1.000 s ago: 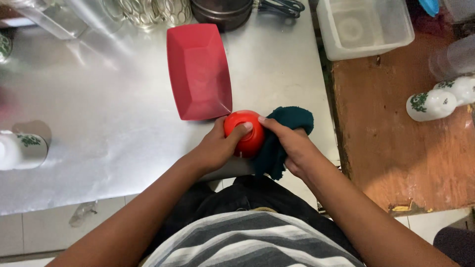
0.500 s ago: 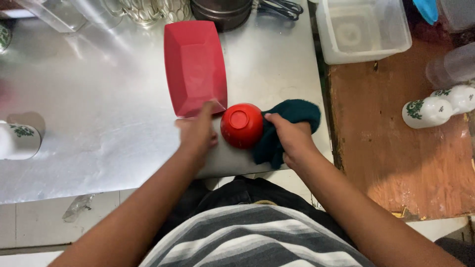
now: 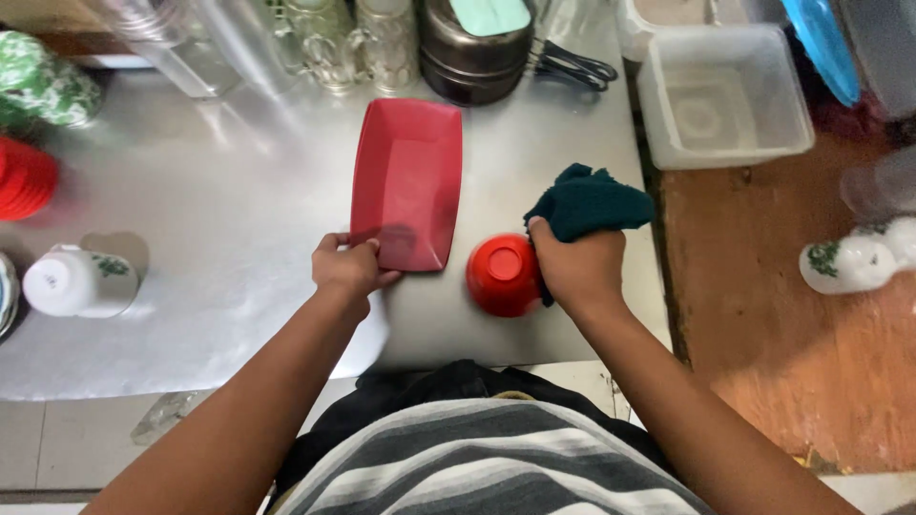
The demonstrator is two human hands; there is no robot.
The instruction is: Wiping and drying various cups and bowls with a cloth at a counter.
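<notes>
My left hand (image 3: 349, 268) grips the near left corner of a red rectangular tray (image 3: 408, 178) that lies on the steel counter (image 3: 219, 219). My right hand (image 3: 578, 268) holds a dark green cloth (image 3: 589, 200) bunched above its fingers. A small red bowl (image 3: 502, 275) rests upside down on the counter, touching the thumb side of my right hand.
A clear plastic tub (image 3: 725, 95) stands at the back right, a dark metal pot (image 3: 475, 52) and glass jars (image 3: 329, 43) along the back. A white patterned cup (image 3: 78, 281) lies at the left, another white piece (image 3: 854, 259) on the brown surface at the right. Red stacked ware (image 3: 24, 177) sits far left.
My left hand has let go of the red bowl and moved left onto the tray's near corner. The bowl now sits on the counter, and my right hand has lifted the cloth beside it.
</notes>
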